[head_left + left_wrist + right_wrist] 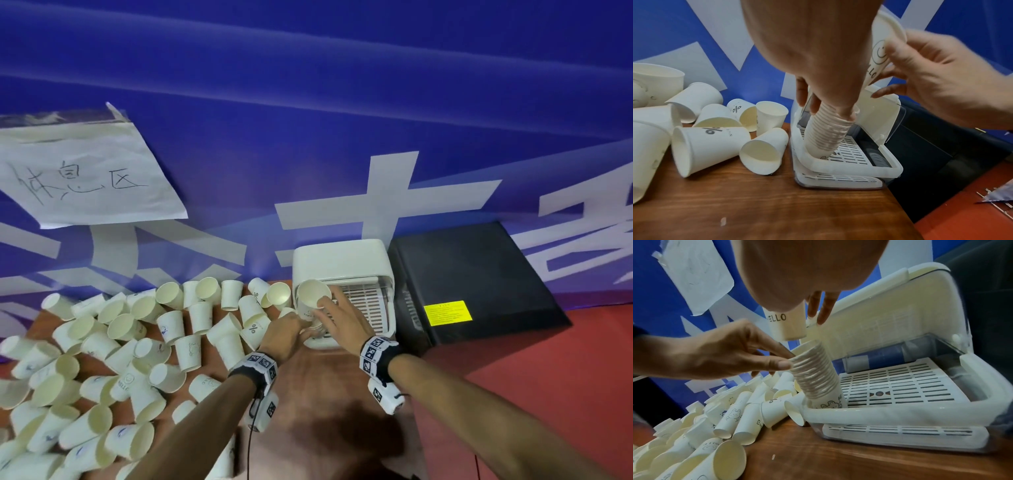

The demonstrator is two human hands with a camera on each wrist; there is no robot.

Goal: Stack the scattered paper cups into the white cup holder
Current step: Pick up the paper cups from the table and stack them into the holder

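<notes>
A white cup holder [342, 260] with a slotted tray and raised lid stands at the back of the wooden table. A tall stack of nested paper cups [828, 134] leans in its front left corner. My left hand [828, 110] grips the stack's top rims with thumb and fingers. My right hand [805, 318] holds a single paper cup [785, 326] marked HELLO, upright just above the stack's mouth and apart from it. In the head view this cup [313, 298] hides the stack. Scattered paper cups [137, 342] lie in a heap to the left.
A black box [479, 284] stands right against the holder's right side. A blue banner wall with a taped paper sign [78, 171] rises behind. Bare brown tabletop [777, 211] lies in front of the holder; red floor [548, 394] shows on the right.
</notes>
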